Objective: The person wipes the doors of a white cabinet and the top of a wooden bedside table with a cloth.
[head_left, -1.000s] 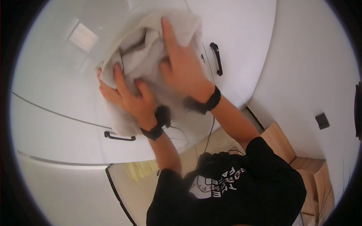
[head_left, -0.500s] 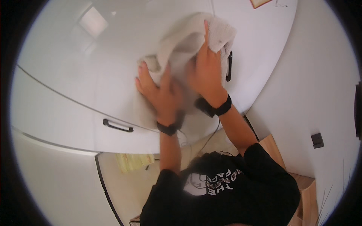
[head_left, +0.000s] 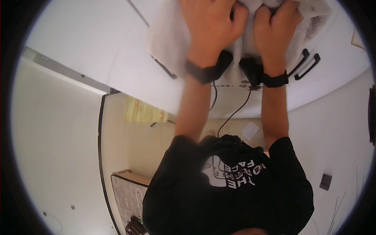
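Observation:
A greyish-white towel (head_left: 168,43) hangs bunched against the glossy white cabinet front (head_left: 113,51) at the top of the head view. My left hand (head_left: 211,29) grips it with bent fingers, whose tips run past the upper edge. To the right, my right hand (head_left: 276,33) has its fingers curled into the same cloth. Folds of the towel gather between the two hands. Each wrist carries a black strap with a small black device, and thin cables run down from them.
Black bar handles (head_left: 307,66) stick out right of the towel, and another handle (head_left: 162,66) shows at its left edge. Below lie a yellow patterned item (head_left: 143,111) and a white paper (head_left: 250,130). A wood-edged piece of furniture (head_left: 129,188) stands lower left.
Both hands and the towel have shifted up in the picture. The right hand has moved rightward, and its pointing finger is now curled. My left fingers have gone from spread to bent on the cloth.

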